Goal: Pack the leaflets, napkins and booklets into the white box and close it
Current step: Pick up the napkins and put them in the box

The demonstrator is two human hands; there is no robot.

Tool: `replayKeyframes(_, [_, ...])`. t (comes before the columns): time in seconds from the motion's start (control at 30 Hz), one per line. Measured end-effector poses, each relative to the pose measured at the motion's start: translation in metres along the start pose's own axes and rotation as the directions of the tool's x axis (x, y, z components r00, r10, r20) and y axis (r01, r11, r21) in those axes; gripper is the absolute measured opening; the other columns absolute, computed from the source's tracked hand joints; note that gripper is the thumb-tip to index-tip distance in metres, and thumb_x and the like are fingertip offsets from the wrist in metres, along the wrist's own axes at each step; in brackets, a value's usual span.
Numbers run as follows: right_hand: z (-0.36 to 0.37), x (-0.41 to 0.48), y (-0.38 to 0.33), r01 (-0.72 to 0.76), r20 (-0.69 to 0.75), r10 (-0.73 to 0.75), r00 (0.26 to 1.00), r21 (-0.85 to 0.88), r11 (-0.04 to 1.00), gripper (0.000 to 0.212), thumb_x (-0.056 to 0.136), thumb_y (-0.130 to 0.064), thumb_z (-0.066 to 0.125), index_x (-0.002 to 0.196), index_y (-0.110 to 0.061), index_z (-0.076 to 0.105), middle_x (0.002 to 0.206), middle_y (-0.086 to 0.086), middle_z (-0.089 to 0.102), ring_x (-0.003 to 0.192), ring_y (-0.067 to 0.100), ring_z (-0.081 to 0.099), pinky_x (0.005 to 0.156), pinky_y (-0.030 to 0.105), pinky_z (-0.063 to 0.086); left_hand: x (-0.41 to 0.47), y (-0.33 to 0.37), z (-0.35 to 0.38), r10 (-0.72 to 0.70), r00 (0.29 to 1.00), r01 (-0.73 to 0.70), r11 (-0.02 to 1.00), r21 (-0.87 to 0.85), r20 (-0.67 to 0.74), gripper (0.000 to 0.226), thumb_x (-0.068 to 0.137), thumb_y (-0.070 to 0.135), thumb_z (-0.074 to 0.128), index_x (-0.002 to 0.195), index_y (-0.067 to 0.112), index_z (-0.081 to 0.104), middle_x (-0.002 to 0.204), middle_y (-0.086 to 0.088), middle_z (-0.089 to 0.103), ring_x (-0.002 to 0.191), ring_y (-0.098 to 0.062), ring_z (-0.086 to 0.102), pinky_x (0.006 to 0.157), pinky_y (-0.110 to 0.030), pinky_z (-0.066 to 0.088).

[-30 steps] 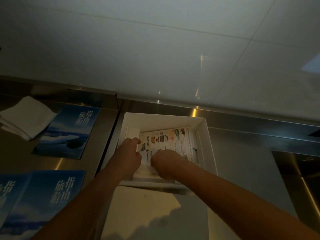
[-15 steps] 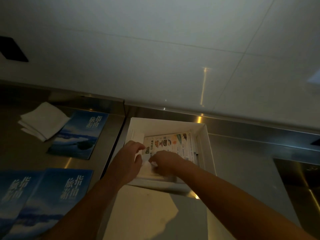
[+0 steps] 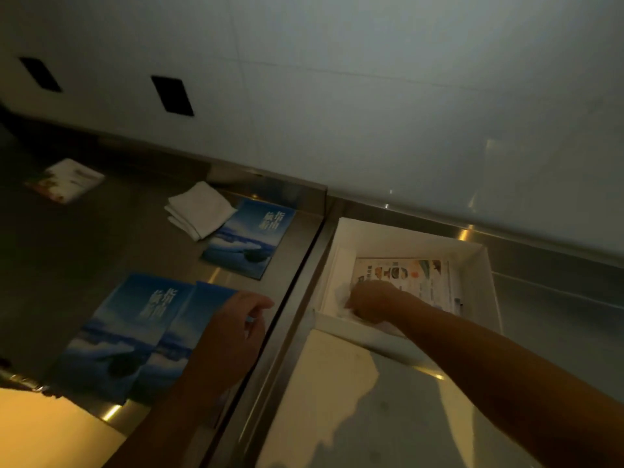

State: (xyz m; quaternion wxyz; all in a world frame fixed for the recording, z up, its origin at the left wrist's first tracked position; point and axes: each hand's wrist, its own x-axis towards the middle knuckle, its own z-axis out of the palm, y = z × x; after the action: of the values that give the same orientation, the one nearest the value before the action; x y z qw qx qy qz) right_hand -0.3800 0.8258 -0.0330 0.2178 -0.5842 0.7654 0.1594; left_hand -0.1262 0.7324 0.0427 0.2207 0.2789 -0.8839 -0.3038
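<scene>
The open white box (image 3: 408, 233) sits on the right steel counter with a colourful leaflet (image 3: 425, 280) lying flat inside. My right hand (image 3: 371, 302) is inside the box at its near left corner, fingers curled on a white napkin (image 3: 340, 293). Left of the box, my left hand (image 3: 236, 329) hovers with loosely bent fingers, holding nothing, over the right edge of two overlapping blue booklets (image 3: 135, 329). A third blue booklet (image 3: 251, 238) lies further back, a stack of white napkins (image 3: 197, 214) beside it. Another leaflet (image 3: 66, 180) lies at the far left.
The box's flat lid (image 3: 331, 383) extends toward me in front of the box. A raised steel seam (image 3: 290, 298) divides the left counter from the right one. The white tiled wall (image 3: 371, 113) behind carries two dark rectangular sockets (image 3: 172, 95).
My left hand has left the box and moved left over the blue booklets. The right hand stays in the box on the napkin. The view has swung left.
</scene>
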Motion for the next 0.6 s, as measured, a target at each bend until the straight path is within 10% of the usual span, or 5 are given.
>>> replayKeyframes(0.27, [-0.001,-0.035,-0.023,-0.242,-0.107,0.343,0.933,0.521,0.819,0.038,0.092,-0.028,0.058,0.13,-0.024,0.054,0.131,0.005,0.055,0.114,0.019,0.051,0.088,0.024,0.04,0.007,-0.084,-0.07,-0.018,0.982,0.033,0.997,-0.075,0.19,0.024,0.087,0.008,0.056,0.11,0.017,0.059,0.109,0.003,0.055,0.1,-0.011,0.054,0.089,-0.027,0.046])
replayKeyframes(0.47, [-0.022,-0.08,-0.143,-0.127,-0.644,0.645,0.41,0.66,0.74,0.026,0.088,-0.011,0.059,0.112,-0.018,0.063,0.107,0.0,0.06,0.095,0.016,0.054,0.084,0.035,0.045,0.01,-0.176,-0.127,-0.162,0.964,0.172,0.985,-0.032,0.211,0.028,0.086,0.007,0.058,0.114,0.01,0.059,0.118,-0.01,0.057,0.107,-0.024,0.056,0.085,-0.02,0.042])
replayKeyframes(0.6, [-0.02,-0.071,-0.246,-0.019,-0.523,0.668,0.529,0.78,0.626,0.023,0.081,0.002,0.067,0.093,-0.017,0.071,0.09,-0.003,0.066,0.081,0.011,0.062,0.073,0.027,0.05,0.023,-0.204,-0.145,-0.19,0.93,0.207,0.978,-0.022,0.315,0.03,0.088,0.015,0.058,0.117,0.021,0.055,0.121,-0.003,0.055,0.104,-0.015,0.055,0.089,-0.025,0.045])
